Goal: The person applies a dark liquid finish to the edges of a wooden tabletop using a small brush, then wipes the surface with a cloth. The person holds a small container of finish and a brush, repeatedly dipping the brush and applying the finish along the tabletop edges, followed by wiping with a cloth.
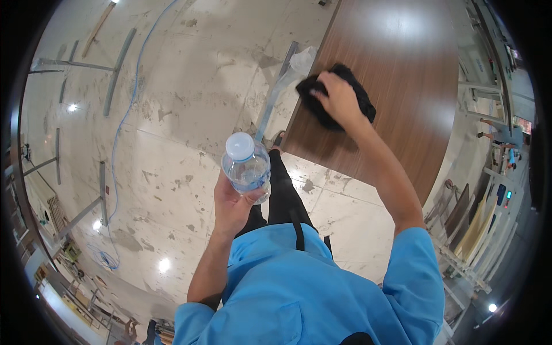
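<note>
My left hand (pixel 231 206) is wrapped round a clear plastic bottle (pixel 246 167) with a white cap, held upright in front of my body. Most of the fingers are behind the bottle. Over the near left part of a brown wood-grain tabletop (pixel 402 103), my right hand (pixel 339 99) presses on a bunched black cloth (pixel 357 99). Its fingers are curled into the fabric and somewhat blurred. The cloth lies on the panel close to its left edge.
A blue hose or cable (pixel 135 86) runs along the stained tile floor on the left, near grey metal frames (pixel 118 72). A clear plastic wrap (pixel 299 62) hangs beside the tabletop's left edge. Racks with boards (pixel 480 227) stand to the right.
</note>
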{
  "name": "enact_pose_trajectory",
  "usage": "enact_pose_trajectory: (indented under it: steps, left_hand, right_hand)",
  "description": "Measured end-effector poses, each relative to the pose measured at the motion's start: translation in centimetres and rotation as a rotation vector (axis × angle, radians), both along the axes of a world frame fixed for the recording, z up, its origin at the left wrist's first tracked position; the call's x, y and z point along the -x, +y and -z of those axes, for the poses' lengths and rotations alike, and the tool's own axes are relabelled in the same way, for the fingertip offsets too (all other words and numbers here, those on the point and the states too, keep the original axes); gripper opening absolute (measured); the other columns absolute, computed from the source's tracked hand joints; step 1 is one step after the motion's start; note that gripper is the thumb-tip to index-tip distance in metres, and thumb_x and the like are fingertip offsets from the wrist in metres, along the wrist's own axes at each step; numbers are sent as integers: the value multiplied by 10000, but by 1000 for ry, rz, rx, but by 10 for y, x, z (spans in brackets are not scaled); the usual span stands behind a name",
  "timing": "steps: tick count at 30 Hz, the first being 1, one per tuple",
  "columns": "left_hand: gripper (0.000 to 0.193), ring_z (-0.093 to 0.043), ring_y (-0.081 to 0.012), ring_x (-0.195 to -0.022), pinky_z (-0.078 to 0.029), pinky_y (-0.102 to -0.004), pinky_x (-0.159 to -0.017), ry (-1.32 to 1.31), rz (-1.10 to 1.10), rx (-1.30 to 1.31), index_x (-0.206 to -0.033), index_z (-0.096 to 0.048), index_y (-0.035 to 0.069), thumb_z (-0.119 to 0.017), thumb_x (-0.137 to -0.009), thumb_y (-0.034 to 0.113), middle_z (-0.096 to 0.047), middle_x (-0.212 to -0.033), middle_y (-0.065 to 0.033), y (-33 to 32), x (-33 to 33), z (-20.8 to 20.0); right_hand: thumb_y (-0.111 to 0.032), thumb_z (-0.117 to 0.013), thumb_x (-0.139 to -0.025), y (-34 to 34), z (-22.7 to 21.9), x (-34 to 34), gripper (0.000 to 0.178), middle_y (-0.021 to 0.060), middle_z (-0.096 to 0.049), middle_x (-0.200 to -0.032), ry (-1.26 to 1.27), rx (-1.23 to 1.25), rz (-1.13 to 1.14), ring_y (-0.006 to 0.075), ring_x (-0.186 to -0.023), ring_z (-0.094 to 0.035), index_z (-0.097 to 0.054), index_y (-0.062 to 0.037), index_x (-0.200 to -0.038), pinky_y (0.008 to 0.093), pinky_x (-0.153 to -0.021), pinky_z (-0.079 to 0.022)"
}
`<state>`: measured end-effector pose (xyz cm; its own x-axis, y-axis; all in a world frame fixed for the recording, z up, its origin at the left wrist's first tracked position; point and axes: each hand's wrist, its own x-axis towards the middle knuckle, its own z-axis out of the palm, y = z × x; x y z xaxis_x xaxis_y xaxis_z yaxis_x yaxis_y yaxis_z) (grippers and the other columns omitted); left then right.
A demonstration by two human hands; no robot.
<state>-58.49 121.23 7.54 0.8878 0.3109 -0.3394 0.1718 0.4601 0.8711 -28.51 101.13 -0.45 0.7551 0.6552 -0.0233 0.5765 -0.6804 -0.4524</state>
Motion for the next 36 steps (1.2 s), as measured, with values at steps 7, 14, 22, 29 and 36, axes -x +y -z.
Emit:
enact_pose_trajectory:
  steps: [7, 14, 22, 29, 36]
  left_hand:
    - [645, -613, -187, -1217, -480, -369, -1067, -109, -30, -26, -1426, -502, 14, -835, -891, 153, -634, -1324, -89, 12, 6, -1]
    - [686, -606, -185, -1234, -473, -369, -1078, -59, -42, 16, -1446, -484, 17, -847, -892, 197, -634, -1338, -85, 20, 6, 8]
    - [713, -596, -187, -1251, -455, -373, -1105, -56, 12, -27, -1468, -468, 15, -849, -886, 174, -626, -1353, -84, 19, 7, 4]
    - [679, -602, -192, -1244, -464, -368, -1092, -48, 27, -52, -1451, -486, 6, -837, -879, 105, -626, -1347, -89, 18, 10, 4]
    - [667, -608, -194, -1229, -475, -368, -1078, 76, -115, -116, -1422, -519, 15, -856, -853, 98, -638, -1322, -82, 24, 33, 8]
  right_hand:
    - [-169, -789, -868, 12, -7, -2, 305, 226, -684, -1002, 72, 82, -42, 454, -1009, -650, -607, -19, -1062, 513, -824, -521]
    - [-184, -757, -900, 13, -5, -15, 281, 236, -689, -991, 19, 107, -113, 455, -977, -672, -595, -4, -1042, 528, -792, -535]
    - [-213, -757, -904, 8, 5, -12, 311, 236, -698, -961, -67, 136, -115, 474, -948, -675, -580, -12, -1060, 527, -794, -558]
    - [-212, -773, -871, 24, -10, 25, 270, 200, -684, -1020, -58, 84, 47, 424, -1006, -661, -613, -32, -992, 508, -812, -542]
    - [-141, -744, -859, -108, 1, 45, 231, 138, -664, -1020, -477, 1, 467, 385, -936, -659, -662, -100, -1070, 511, -801, -539]
